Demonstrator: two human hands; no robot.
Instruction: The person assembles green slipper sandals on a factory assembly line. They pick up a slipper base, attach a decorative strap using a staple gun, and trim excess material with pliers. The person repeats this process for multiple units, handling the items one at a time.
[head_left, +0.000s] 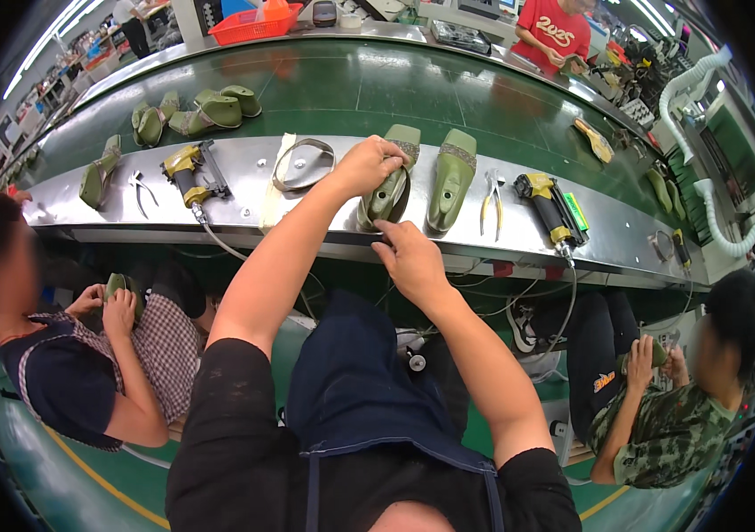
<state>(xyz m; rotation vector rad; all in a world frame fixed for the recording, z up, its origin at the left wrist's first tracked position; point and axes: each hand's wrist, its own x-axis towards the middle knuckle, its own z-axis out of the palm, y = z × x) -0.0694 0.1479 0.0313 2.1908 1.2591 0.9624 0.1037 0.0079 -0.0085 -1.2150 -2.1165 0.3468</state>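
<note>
A green shoe last (385, 197) lies on the metal ledge with a glittery band across its toe and a dark strap (406, 193) looped along its side and heel. My left hand (369, 167) is closed at the band end, its fingers pinching the strap. My right hand (414, 260) holds the strap near the heel between thumb and fingers. To the right lies a matching green last (452, 182), also with a glittery band at its toe. A loose looped strap (278, 177) rests on the ledge left of my left hand.
On the metal ledge (244, 164) are staple guns (186, 182) (548, 206) with hoses, and pliers (141, 191) (492, 202). More lasts (206, 115) stand on the green belt (342, 89). Co-workers sit left (85, 355) and right (679, 417); another person (555, 35) stands across, near a red basket (255, 23).
</note>
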